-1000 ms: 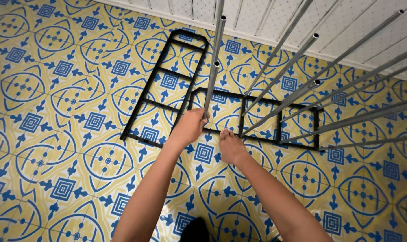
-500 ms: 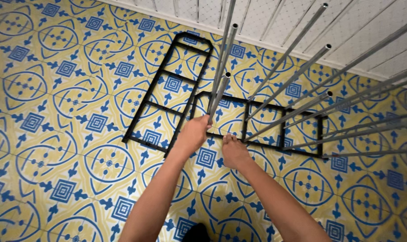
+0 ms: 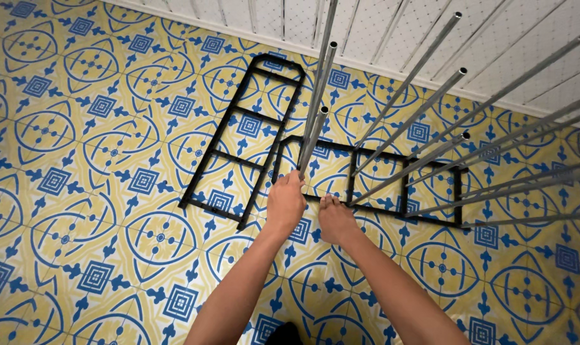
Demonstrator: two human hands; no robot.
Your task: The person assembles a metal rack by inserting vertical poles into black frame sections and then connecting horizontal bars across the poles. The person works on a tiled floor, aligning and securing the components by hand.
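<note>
**Both hands at the base of upright metal rods on a floor frame**

The left hand (image 3: 285, 203) is closed around the lower end of a metal rod (image 3: 315, 121) that stands nearly upright and rises toward the camera. Two more rods stand tight beside it in a cluster. The grip sits just above the near rail of a black frame (image 3: 373, 182) lying flat on the tiled floor (image 3: 79, 191).

The right hand (image 3: 336, 220) is lowered onto the same near rail, fingers curled downward, just beside the left hand and apart from it. It appears to press on or pinch the rail, though the contact point is hidden beneath the fingers and cannot be confirmed.

The black frame is ladder-shaped with several crossbars and runs to the right. A row of further rods (image 3: 417, 96) rises from it, fanning outward toward the upper right of the view.

A second black frame (image 3: 239, 144), same ladder pattern with one rounded end, lies flat to the left, at an angle. Its lower corner sits near the left hand without touching it.

A white panelled wall (image 3: 392, 29) with a pale skirting strip borders the floor at the far side.
</note>
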